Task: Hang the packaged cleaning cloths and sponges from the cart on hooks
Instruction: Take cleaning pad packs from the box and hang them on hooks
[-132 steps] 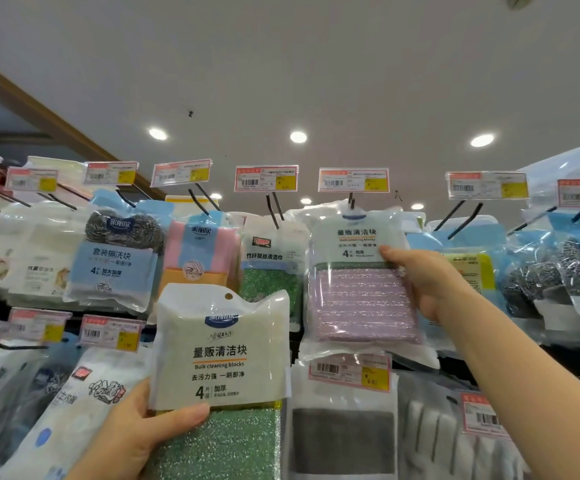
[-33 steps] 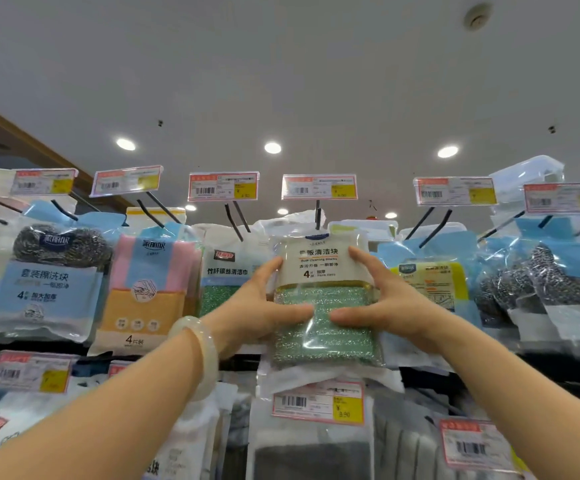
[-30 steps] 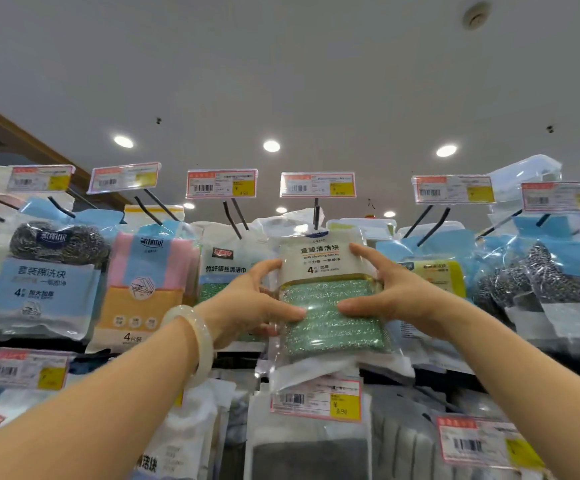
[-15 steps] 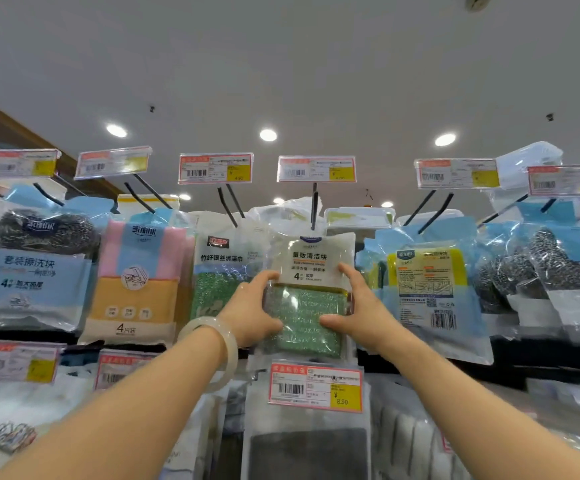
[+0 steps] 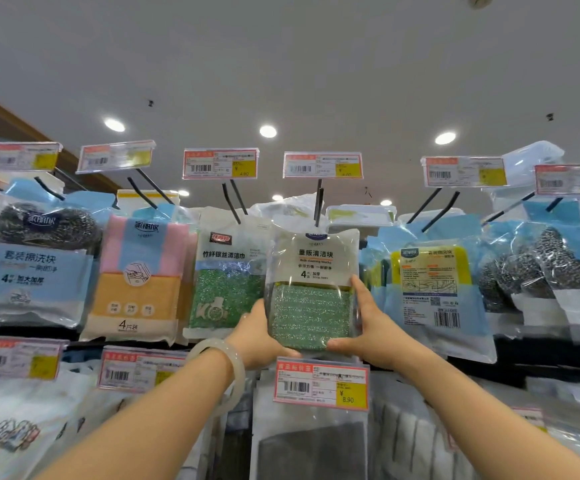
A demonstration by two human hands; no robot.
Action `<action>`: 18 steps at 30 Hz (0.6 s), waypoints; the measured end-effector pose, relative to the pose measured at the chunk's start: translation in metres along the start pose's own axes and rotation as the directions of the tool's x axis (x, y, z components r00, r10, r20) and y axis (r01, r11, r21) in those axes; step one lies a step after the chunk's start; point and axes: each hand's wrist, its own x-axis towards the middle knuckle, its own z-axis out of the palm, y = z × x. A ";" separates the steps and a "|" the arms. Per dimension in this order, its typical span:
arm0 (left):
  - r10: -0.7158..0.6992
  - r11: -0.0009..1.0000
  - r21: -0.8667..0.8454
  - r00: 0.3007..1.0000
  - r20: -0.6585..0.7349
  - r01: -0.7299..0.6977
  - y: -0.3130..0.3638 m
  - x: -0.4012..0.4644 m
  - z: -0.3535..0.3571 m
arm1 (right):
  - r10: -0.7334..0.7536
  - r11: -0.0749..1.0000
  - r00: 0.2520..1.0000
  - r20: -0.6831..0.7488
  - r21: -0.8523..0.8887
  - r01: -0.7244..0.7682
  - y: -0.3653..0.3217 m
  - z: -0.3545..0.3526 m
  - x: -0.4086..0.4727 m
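A: Taking the green sponge pack (image 5: 313,289) as the marker, what hung to its left?

B: Farthest left was a steel-wool pack (image 5: 37,261), then a pink and orange cloth pack (image 5: 139,278), and just beside the marker a green glitter cloth pack (image 5: 227,278). The left hand (image 5: 257,337), a pale bangle (image 5: 227,368) on its wrist, held the marker's lower left edge, fingers curled behind it and thumb at the front.

A: And the pack itself?

B: It hung under the black hook (image 5: 318,206), below a price tag (image 5: 323,165), top edge right at the hook. I couldn't tell whether the hole was fully threaded on.

A: To its right?

B: The right hand (image 5: 371,327) clamped the lower right edge in the same way, fingers round the side. Beyond it hung a yellow sponge pack (image 5: 434,289) and more steel wool (image 5: 538,271).

A: How would it handle?

B: Light, I judged, with a soft, springy sponge block inside. The glossy film looked slippery and crinkly, and the thin header would flop. Holding both sides of the thick block seemed sensible, since it kept the header steady against the hook.
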 end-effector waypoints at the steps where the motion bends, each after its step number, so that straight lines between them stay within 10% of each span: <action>1: -0.009 1.000 -0.024 0.999 0.037 0.010 0.000 -0.002 0.001 | 0.014 1.000 1.000 0.002 -0.019 -0.014 -0.002 -0.002 0.001; 7: -0.082 0.990 0.117 0.995 0.064 0.074 -0.001 -0.014 -0.011 | 0.041 0.994 0.998 -0.044 -0.097 -0.045 -0.014 -0.001 -0.002; 13: 0.000 0.997 0.063 0.826 -0.563 0.043 0.004 -0.028 -0.028 | 0.187 0.974 0.975 -0.120 0.153 -0.168 -0.017 -0.001 0.002; 18: -0.080 0.989 0.044 0.763 -0.642 0.140 0.017 -0.012 -0.044 | 0.252 0.956 0.954 -0.163 0.198 -0.218 -0.014 0.010 0.012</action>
